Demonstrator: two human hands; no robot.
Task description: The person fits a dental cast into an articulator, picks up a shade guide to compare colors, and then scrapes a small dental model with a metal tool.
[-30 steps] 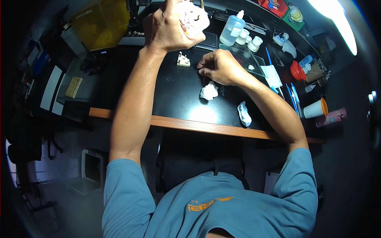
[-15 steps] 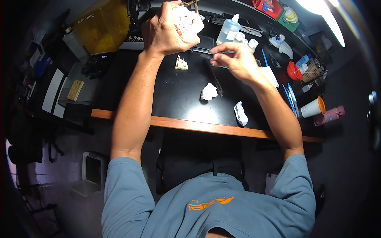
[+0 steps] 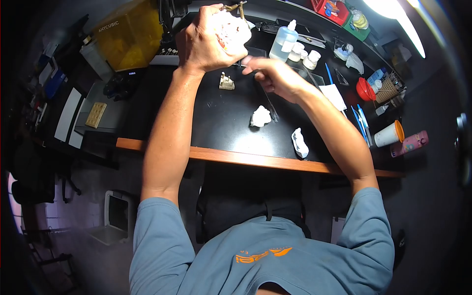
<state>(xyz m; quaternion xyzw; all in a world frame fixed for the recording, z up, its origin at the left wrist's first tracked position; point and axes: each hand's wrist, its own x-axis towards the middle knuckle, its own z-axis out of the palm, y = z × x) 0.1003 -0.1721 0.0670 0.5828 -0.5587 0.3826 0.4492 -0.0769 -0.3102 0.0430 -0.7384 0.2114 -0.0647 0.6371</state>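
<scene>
Raised over the back of the black desk, my left hand (image 3: 200, 46) is closed around a white plaster dental model (image 3: 231, 30) with reddish marks. A brass-coloured articulator frame (image 3: 241, 10) juts out above it. My right hand (image 3: 278, 78) hovers just right of and below the model, index finger stretched toward it and the other fingers loosely bent. Its fingertips are blurred, and I see nothing held in them. Below the hands lie a small beige tooth model with pegs (image 3: 226, 82), a white plaster lump (image 3: 261, 116) and a long white plaster piece (image 3: 299, 143).
A dark slim strip (image 3: 270, 109) lies by the lump. Behind stand a clear bottle (image 3: 283, 42) and small white jars (image 3: 311, 59). Blue-handled tools (image 3: 362, 123), a white cup (image 3: 387, 134) and a pink can (image 3: 410, 143) are at right; the desk's wooden edge (image 3: 236, 155) runs in front.
My right hand has moved left, closer to the model, and its index finger has straightened out of a pinch-like pose. The left hand keeps its hold, with the model slightly turned.
</scene>
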